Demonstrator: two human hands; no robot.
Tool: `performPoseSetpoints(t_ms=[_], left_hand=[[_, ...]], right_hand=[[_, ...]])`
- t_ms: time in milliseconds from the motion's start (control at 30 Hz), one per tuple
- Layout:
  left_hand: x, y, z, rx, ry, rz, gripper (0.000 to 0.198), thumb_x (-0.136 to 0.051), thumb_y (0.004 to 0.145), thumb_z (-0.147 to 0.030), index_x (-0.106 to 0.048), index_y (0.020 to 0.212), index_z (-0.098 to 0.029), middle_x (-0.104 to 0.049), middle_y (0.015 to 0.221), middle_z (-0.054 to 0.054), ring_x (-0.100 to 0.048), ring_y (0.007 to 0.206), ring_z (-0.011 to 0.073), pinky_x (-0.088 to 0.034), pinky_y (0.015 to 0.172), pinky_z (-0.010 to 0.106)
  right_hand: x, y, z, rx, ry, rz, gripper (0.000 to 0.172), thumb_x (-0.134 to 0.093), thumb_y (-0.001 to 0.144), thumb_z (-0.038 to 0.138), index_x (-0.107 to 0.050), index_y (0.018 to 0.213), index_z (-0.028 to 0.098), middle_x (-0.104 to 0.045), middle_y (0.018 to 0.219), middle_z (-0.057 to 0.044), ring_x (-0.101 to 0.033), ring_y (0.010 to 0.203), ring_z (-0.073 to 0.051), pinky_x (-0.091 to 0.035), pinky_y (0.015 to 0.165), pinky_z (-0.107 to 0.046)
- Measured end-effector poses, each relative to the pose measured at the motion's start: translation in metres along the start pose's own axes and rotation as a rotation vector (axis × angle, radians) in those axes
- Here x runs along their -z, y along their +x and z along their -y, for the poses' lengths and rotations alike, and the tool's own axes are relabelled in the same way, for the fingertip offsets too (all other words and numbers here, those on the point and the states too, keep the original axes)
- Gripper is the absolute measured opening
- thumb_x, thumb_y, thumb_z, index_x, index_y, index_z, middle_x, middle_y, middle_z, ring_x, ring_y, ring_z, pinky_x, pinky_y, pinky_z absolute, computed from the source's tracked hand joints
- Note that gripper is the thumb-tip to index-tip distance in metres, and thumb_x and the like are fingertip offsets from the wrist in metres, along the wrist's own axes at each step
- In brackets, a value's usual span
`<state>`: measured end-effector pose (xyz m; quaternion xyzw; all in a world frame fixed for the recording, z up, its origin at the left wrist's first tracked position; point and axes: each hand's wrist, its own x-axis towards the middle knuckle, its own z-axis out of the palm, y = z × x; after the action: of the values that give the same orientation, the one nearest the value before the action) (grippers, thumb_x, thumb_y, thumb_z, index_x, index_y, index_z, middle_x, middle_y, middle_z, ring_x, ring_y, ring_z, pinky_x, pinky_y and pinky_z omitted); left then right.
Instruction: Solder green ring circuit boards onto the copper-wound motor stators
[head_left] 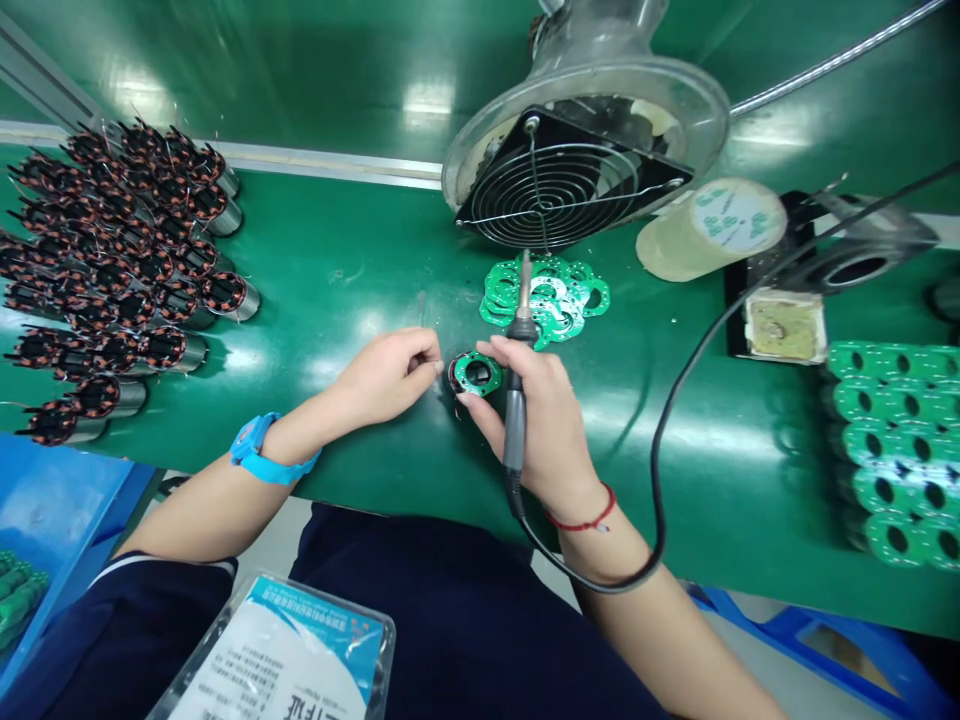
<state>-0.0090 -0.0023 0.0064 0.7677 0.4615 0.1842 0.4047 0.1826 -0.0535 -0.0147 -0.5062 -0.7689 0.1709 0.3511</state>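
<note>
We see the motor part (pixel 453 378) nearer to the bench's (pixel 337 270) front edge; smooth green surface spreads leftward. Our right hand (pixel 551 425) is clamped on the soldering iron (pixel 515 425) and touches the green ring board (pixel 493 375). Our left hand (pixel 386 380) has fingertips together; whether on wire, we cannot tell. The yellowish roll's (pixel 675 240) label (pixel 739 220) is unreadable.

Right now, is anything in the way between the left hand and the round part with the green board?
Nothing visible stands between them: the left hand is just left of the round part. The right hand, also holding the soldering iron, touches it from the other side.
</note>
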Motion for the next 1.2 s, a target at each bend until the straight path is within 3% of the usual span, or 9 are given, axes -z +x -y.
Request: performPoseSetpoints(t_ms=[133, 233, 300, 500, 667, 833, 933, 1067, 1200], left_hand=[[-0.003, -0.006, -0.005, -0.017, 0.15, 0.122, 0.015, -0.058, 0.087, -0.029, -0.055, 0.079, -0.017, -0.059, 0.077, 0.001, -0.051, 0.069, 0.0143, -0.039, 0.063, 0.027], [-0.003, -0.009, -0.006, -0.082, 0.294, 0.168, 0.006, -0.056, 0.086, -0.021, -0.056, 0.081, -0.016, -0.06, 0.081, 0.003, -0.053, 0.076, 0.0171, -0.041, 0.068, 0.03], [0.001, -0.009, -0.006, -0.116, 0.319, 0.134, 0.009, -0.05, 0.085, -0.013, -0.057, 0.082, -0.016, -0.059, 0.081, 0.003, -0.054, 0.077, 0.0173, -0.041, 0.071, 0.031], [0.003, -0.005, -0.007, -0.109, 0.021, -0.065, 0.011, -0.05, 0.086, -0.012, -0.058, 0.08, -0.016, -0.058, 0.078, 0.001, -0.052, 0.071, 0.0122, -0.042, 0.066, 0.026], [-0.004, -0.001, -0.007, 0.059, -0.27, -0.04, 0.007, -0.055, 0.083, -0.012, -0.057, 0.077, -0.016, -0.056, 0.07, -0.003, -0.048, 0.06, 0.0082, -0.04, 0.058, 0.022], [-0.005, 0.001, -0.003, 0.128, -0.428, -0.006, 0.007, -0.055, 0.083, -0.016, -0.056, 0.076, -0.016, -0.054, 0.064, -0.004, -0.047, 0.058, 0.008, -0.038, 0.055, 0.021], [-0.006, 0.001, -0.002, 0.146, -0.447, -0.026, 0.008, -0.053, 0.083, -0.015, -0.054, 0.074, -0.016, -0.052, 0.063, -0.004, -0.047, 0.057, 0.008, -0.037, 0.054, 0.022], [-0.006, 0.002, -0.003, 0.134, -0.382, -0.063, 0.012, -0.05, 0.082, -0.01, -0.051, 0.072, -0.017, -0.048, 0.061, -0.006, -0.042, 0.055, 0.0073, -0.034, 0.053, 0.022], [-0.005, 0.002, -0.004, 0.113, -0.294, -0.086, 0.013, -0.05, 0.08, -0.008, -0.051, 0.071, -0.016, -0.048, 0.063, -0.006, -0.041, 0.056, 0.0069, -0.032, 0.053, 0.021]], right_hand=[[0.002, -0.004, -0.006, -0.047, 0.122, -0.011, 0.062, -0.062, 0.088, 0.026, -0.033, 0.143, 0.029, -0.06, 0.129, -0.009, -0.06, 0.115, -0.027, -0.052, 0.096, -0.048], [0.004, -0.006, -0.01, -0.014, 0.16, 0.017, 0.059, -0.059, 0.089, 0.022, -0.034, 0.142, 0.03, -0.058, 0.134, -0.009, -0.057, 0.122, -0.026, -0.049, 0.101, -0.046], [0.003, -0.006, -0.011, 0.011, 0.142, 0.022, 0.057, -0.059, 0.089, 0.022, -0.036, 0.141, 0.03, -0.06, 0.131, -0.008, -0.059, 0.119, -0.025, -0.051, 0.099, -0.044], [-0.001, -0.001, -0.006, 0.096, -0.007, 0.01, 0.06, -0.064, 0.087, 0.028, -0.038, 0.141, 0.028, -0.067, 0.119, -0.009, -0.063, 0.1, -0.028, -0.054, 0.083, -0.046], [0.0, 0.0, 0.004, 0.227, -0.018, -0.01, 0.067, -0.061, 0.086, 0.02, -0.033, 0.145, 0.031, -0.065, 0.125, -0.007, -0.057, 0.117, -0.029, -0.049, 0.09, -0.048], [0.003, 0.0, 0.008, 0.205, -0.098, -0.034, 0.053, -0.059, 0.087, 0.017, -0.045, 0.135, 0.031, -0.072, 0.105, -0.005, -0.064, 0.105, -0.026, -0.05, 0.083, -0.043], [0.003, -0.001, 0.008, 0.188, -0.056, -0.045, 0.045, -0.055, 0.089, 0.015, -0.049, 0.132, 0.028, -0.075, 0.101, -0.004, -0.068, 0.094, -0.024, -0.051, 0.082, -0.042], [0.003, -0.007, 0.006, 0.089, 0.108, -0.139, 0.043, -0.055, 0.092, 0.02, -0.049, 0.134, 0.027, -0.077, 0.096, -0.003, -0.071, 0.094, -0.024, -0.054, 0.085, -0.043], [0.004, -0.021, -0.002, -0.035, 0.252, -0.306, 0.035, -0.055, 0.092, 0.032, -0.057, 0.127, 0.026, -0.075, 0.09, -0.004, -0.072, 0.073, -0.022, -0.057, 0.065, -0.038]])
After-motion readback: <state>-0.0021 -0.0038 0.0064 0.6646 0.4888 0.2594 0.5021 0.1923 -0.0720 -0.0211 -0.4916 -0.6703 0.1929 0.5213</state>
